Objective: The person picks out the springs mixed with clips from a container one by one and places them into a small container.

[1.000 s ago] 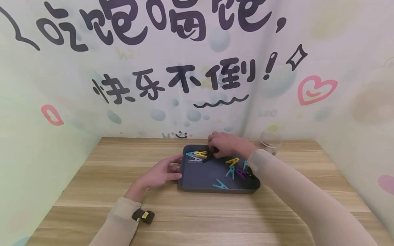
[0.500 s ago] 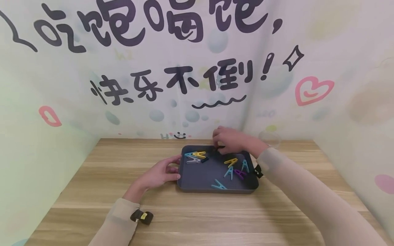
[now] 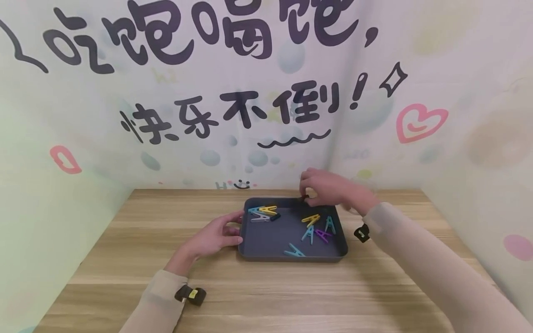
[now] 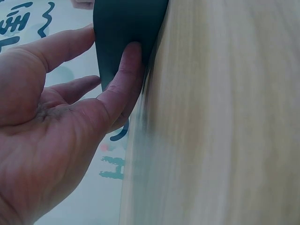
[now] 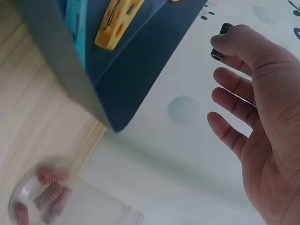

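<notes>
My left hand [image 3: 216, 238] rests at the left end of a dark grey tray [image 3: 266, 243], fingers fairly straight and fingertips on its outer wall [image 4: 126, 23]. Above the tray's back right rim, my right hand [image 3: 326, 187] pinches a small black ribbed piece [image 5: 218, 55] between thumb and forefinger; its other fingers are loosely bent. Inside the tray lie clothespins: a yellow clothespin [image 3: 268, 209], a pale grey clothespin [image 3: 260, 217] and a blue one at the left, with yellow, purple [image 3: 322, 235] and several blue ones at the right. A small dark piece [image 3: 275, 217] lies beside the left group.
A clear jar [image 5: 28, 187] with several reddish and brown ribbed pieces stands right of the tray, mostly hidden behind the right hand in the head view. The wooden table [image 3: 233, 296] meets a printed wall sheet [image 3: 200, 175] close behind the tray.
My right hand has lifted from the tray's back and moved right and up, carrying the small black piece. The left hand stays at the tray's left end.
</notes>
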`<control>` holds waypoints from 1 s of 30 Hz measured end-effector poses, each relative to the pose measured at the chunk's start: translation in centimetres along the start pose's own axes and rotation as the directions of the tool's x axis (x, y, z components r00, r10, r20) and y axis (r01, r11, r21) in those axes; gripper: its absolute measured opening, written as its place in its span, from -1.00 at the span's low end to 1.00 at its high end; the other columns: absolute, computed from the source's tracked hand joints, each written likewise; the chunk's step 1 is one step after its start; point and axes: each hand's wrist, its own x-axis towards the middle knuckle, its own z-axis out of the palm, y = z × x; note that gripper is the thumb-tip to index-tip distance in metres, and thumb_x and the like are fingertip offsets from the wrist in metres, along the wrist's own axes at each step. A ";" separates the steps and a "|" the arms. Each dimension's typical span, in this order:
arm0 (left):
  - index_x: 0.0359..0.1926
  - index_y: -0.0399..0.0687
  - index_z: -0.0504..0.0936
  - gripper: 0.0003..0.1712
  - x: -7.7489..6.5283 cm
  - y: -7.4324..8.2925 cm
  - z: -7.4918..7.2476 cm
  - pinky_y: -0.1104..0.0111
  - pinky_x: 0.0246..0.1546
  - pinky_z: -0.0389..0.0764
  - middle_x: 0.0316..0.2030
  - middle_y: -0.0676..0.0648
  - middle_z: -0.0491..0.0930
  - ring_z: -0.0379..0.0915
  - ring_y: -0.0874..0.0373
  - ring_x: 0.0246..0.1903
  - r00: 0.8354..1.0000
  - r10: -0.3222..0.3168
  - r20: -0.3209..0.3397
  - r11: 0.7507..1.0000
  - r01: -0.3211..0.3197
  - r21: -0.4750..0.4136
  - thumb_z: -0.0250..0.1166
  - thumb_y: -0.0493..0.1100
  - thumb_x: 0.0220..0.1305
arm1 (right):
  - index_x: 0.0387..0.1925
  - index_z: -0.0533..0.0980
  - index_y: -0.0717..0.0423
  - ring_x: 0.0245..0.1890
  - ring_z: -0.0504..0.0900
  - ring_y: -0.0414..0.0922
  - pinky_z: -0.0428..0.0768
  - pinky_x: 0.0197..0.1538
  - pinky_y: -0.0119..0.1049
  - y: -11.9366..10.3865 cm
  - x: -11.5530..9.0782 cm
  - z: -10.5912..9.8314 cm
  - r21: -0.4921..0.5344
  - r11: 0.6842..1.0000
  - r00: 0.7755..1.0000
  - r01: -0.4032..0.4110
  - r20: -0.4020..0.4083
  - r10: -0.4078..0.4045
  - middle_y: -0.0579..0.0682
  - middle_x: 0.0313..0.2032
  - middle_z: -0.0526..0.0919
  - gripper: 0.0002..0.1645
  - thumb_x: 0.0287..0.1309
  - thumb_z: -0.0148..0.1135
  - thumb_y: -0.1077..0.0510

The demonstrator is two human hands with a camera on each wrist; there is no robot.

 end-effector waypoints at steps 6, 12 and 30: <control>0.65 -0.34 0.08 -0.12 0.1 -0.3 0.0 0.13 0.20 0.67 0.41 -0.42 0.35 0.52 -0.28 0.28 1.000 0.027 0.008 1.000 -0.027 -0.005 0.30 -0.43 0.46 | -0.19 0.73 -0.04 -0.08 0.51 -0.08 0.61 0.10 -0.11 0.7 -1.6 -0.3 0.019 1.000 0.999 -0.013 -0.032 0.014 -0.12 -0.16 0.61 -0.85 0.20 0.52 0.13; 0.64 -0.39 0.05 -0.13 0.1 -0.5 -0.1 0.17 0.19 0.67 0.41 -0.47 0.33 0.50 -0.33 0.29 0.998 0.061 0.025 0.998 -0.061 -0.017 0.28 -0.45 0.47 | -0.19 0.73 -0.07 -0.11 0.54 -0.10 0.62 0.07 -0.12 1.7 -3.1 -0.6 0.034 0.998 0.997 -0.061 -0.038 0.062 -0.11 -0.17 0.63 -0.88 0.22 0.49 0.12; 0.65 -0.33 0.08 -0.12 0.0 -0.5 0.0 0.16 0.17 0.68 0.40 -0.40 0.36 0.53 -0.28 0.28 0.999 0.040 0.012 0.999 -0.040 -0.006 0.30 -0.43 0.46 | -0.27 0.73 -0.07 -0.10 0.54 -0.04 0.59 0.04 -0.10 4.6 -7.4 -1.9 0.059 0.989 0.981 -0.138 -0.129 0.144 -0.10 -0.18 0.64 -0.88 0.16 0.50 0.19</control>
